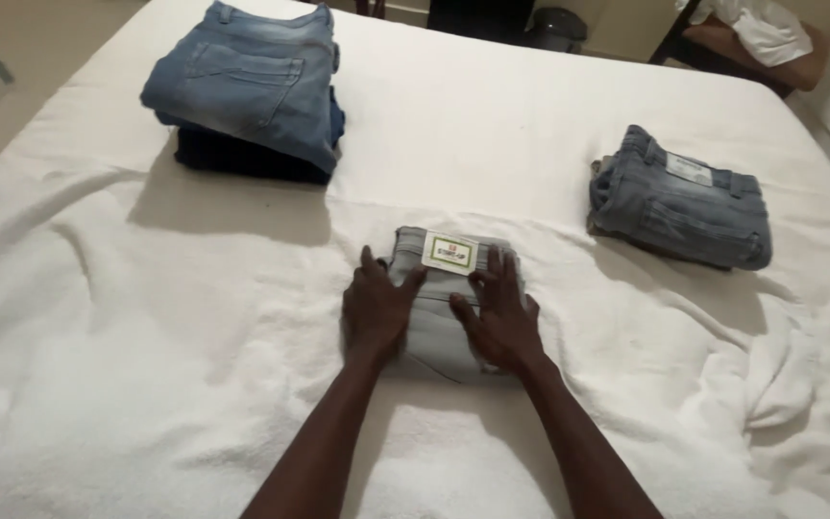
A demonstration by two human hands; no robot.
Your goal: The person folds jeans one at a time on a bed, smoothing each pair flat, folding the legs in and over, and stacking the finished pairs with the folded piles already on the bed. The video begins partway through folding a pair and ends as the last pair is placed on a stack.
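A folded pair of light grey jeans (434,327) with a white card label (450,253) lies on the white bed sheet (146,365) in the middle of the view. My left hand (375,308) rests flat on the left side of the fold, fingers spread. On the right side lies my right hand (500,312), also flat with fingers apart. Neither hand grips the cloth; both press down on top of it.
A stack of folded jeans, light blue (247,82) over dark ones (242,154), sits at the far left of the bed. Another folded grey-blue pair (679,202) lies at the right. Beyond the bed's far right corner stands a chair (761,48) with white cloth.
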